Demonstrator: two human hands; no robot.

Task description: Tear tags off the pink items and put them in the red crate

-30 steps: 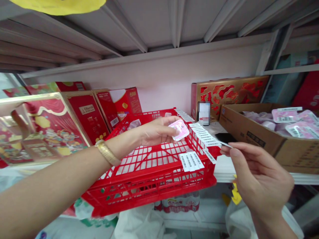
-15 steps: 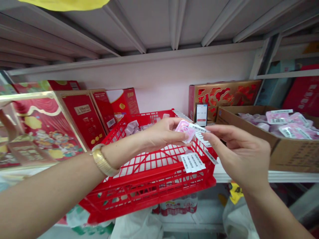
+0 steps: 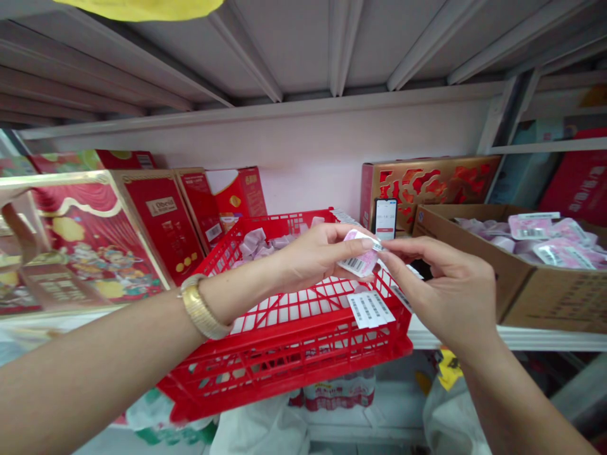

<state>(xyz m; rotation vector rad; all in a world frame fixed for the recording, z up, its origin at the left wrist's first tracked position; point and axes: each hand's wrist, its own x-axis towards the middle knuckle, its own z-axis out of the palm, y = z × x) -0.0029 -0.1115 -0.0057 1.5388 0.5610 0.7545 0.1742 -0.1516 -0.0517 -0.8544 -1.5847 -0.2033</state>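
Note:
My left hand (image 3: 310, 253) is closed on a small pink plastic cup with a sealed, printed lid (image 3: 359, 264); a barcode shows on the lid. A white barcode sticker (image 3: 377, 244) lies at the lid's upper edge, touching it, with my left thumb beside it. My right hand (image 3: 448, 287) pinches the sticker's right end between thumb and forefinger. Both hands are above a red plastic crate (image 3: 284, 341). Strips of barcode stickers (image 3: 372, 309) hang on the crate's right front corner. Several similar pale pink cups (image 3: 256, 243) lie at the crate's back left.
An open cardboard box (image 3: 545, 294) of lidded pink cups (image 3: 564, 253) stands on the right. A phone (image 3: 386, 218) leans against a gold and red box (image 3: 436, 183). Red gift boxes (image 3: 156, 215) line the left. A metal shelf (image 3: 294, 44) hangs low overhead.
The cup has been tilted, so the barcode on its lid now shows. The sticker has come in against the lid's edge, and my right hand has moved slightly left.

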